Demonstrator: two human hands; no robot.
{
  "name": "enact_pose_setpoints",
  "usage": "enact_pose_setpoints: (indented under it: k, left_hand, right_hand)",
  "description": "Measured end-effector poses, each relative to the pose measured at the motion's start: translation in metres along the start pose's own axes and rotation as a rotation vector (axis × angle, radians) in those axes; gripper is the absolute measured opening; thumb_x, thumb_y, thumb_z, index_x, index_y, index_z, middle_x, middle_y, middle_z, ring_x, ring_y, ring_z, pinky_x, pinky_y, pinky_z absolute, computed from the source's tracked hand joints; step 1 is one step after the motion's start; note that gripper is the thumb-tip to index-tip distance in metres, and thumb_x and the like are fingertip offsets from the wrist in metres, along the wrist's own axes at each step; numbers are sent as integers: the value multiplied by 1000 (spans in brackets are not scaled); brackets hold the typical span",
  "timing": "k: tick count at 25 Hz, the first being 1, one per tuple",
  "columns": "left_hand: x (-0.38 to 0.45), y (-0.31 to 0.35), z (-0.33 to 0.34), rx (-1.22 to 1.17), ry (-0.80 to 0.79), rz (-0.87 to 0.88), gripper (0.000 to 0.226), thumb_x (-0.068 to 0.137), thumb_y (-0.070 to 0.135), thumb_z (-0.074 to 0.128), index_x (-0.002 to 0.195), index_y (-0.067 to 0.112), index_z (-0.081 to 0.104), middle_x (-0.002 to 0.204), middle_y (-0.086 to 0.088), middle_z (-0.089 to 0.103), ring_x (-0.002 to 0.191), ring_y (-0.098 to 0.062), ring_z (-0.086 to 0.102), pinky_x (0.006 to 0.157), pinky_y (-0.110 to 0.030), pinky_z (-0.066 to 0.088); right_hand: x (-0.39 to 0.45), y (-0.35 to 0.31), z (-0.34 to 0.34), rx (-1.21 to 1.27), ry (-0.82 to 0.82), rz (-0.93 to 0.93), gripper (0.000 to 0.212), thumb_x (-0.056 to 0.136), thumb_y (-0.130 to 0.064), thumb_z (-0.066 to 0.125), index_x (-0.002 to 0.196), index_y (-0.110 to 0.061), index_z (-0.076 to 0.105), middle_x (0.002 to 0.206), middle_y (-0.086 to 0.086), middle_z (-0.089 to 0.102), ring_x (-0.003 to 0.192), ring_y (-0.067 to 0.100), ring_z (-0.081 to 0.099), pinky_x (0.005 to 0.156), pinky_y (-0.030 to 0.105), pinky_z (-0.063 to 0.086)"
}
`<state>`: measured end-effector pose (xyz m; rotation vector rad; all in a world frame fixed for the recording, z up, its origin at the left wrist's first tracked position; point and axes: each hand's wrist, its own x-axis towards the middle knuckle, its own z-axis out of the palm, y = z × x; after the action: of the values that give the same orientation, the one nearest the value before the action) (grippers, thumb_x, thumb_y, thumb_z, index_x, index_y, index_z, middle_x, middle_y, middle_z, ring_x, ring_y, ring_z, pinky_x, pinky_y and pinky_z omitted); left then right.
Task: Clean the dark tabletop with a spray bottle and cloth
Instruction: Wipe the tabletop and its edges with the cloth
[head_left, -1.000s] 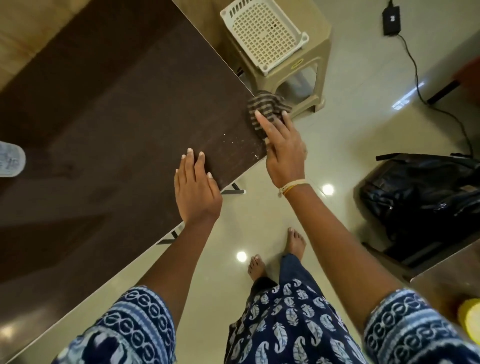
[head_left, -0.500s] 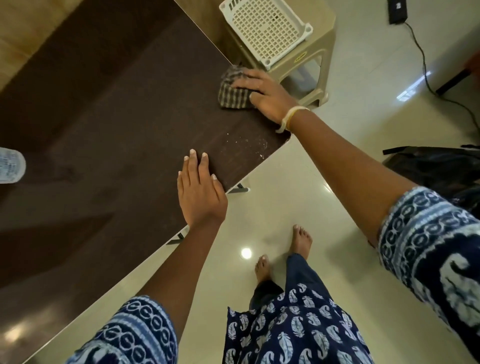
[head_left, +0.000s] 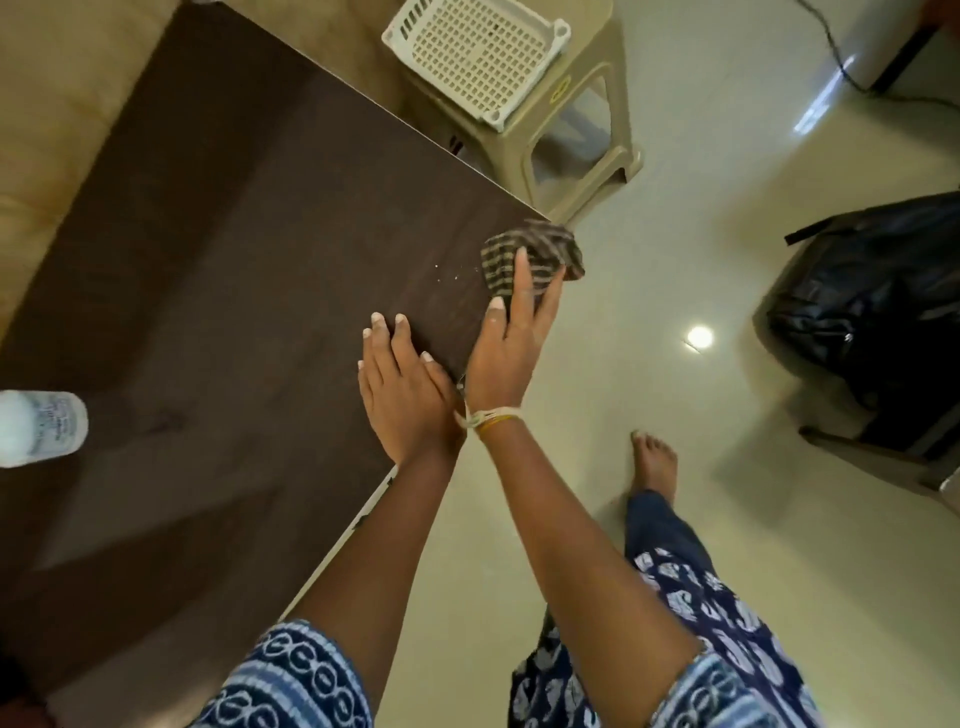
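From the head view, the right hand (head_left: 511, 343) presses a striped cloth (head_left: 530, 254) onto the right corner of the dark tabletop (head_left: 234, 270), fingers straight and spread over it (part of the cloth hangs past the edge). The left hand (head_left: 402, 387) lies flat on the tabletop just beside it, fingers straight and together. The spray bottle (head_left: 39, 428) stands at the left edge, well apart. White specks (head_left: 449, 273) dot the surface near the cloth. Farther right, a beige stool (head_left: 571, 135) carries a white basket (head_left: 475, 52).

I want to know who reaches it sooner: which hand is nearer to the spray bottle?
The left hand. It rests flat on the tabletop, toward the spray bottle. The right hand presses the cloth at the far corner.
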<state>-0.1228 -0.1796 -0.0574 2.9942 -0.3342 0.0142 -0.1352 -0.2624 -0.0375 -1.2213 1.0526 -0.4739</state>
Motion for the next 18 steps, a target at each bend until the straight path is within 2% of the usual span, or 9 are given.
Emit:
enact_pose_setpoints:
  k: [5, 8, 9, 11, 13, 14, 16, 18]
  left_hand:
    - [2, -4, 4, 5, 61, 71, 49, 97, 23, 30, 140, 5, 47, 151, -16, 41, 140, -32, 38, 112, -48, 36]
    - [-1, -2, 6, -35, 75, 70, 50, 96, 20, 31, 142, 6, 46, 152, -14, 41, 142, -31, 35, 113, -48, 34]
    - [-2, 0, 5, -37, 66, 71, 50, 96, 20, 31, 143, 7, 44, 153, -13, 39, 143, -30, 34, 112, -48, 34]
    - [0, -1, 3, 5, 45, 89, 50, 97, 22, 31, 144, 8, 42, 153, -13, 38, 142, -30, 34, 106, -50, 39]
    - [4, -8, -1, 106, -9, 148, 50, 97, 25, 31, 143, 8, 41, 152, -14, 38, 138, -32, 37, 96, -50, 41]
    - [7, -11, -3, 154, -22, 188, 50, 97, 27, 31, 143, 7, 41, 151, -15, 39, 135, -33, 39, 94, -49, 41]
    - [10, -17, -7, 191, -17, 234, 52, 96, 31, 28, 140, 7, 43, 148, -15, 41, 129, -33, 42, 92, -49, 40]
    - [9, -18, -5, 172, 9, 228, 52, 95, 34, 27, 137, 9, 46, 145, -13, 44, 125, -32, 43, 90, -49, 38]
  right_hand:
    - [-40, 31, -5, -1, -108, -140, 40, 103, -31, 41, 143, -33, 44, 163, -4, 3, 143, -1, 18, 107, 3, 19]
    - [9, 18, -11, -61, -9, -197, 39, 101, -25, 46, 139, -27, 51, 162, 3, 10, 144, 11, 24, 107, 4, 18]
    - [34, 9, -14, -62, 16, -190, 38, 99, -23, 49, 137, -27, 54, 161, 4, 15, 143, 14, 27, 108, 7, 22]
    - [75, 1, -20, -25, 15, -197, 36, 91, -23, 57, 126, -28, 62, 150, 7, 37, 134, 18, 40, 113, 25, 34]
    - [85, 7, -21, 42, 18, -213, 33, 85, -22, 60, 117, -25, 67, 129, 6, 54, 117, 14, 51, 106, 37, 44]
    - [81, 11, -19, 81, 31, -207, 33, 85, -21, 60, 117, -25, 67, 127, 5, 55, 115, 12, 52, 104, 37, 45]
    - [60, 20, -11, 168, 64, -181, 41, 89, -20, 60, 128, -29, 58, 138, 5, 47, 124, 11, 46, 106, 30, 45]
    - [31, 28, -3, 265, 65, -158, 52, 94, -17, 57, 141, -34, 43, 148, 0, 38, 130, -1, 40, 104, 12, 39]
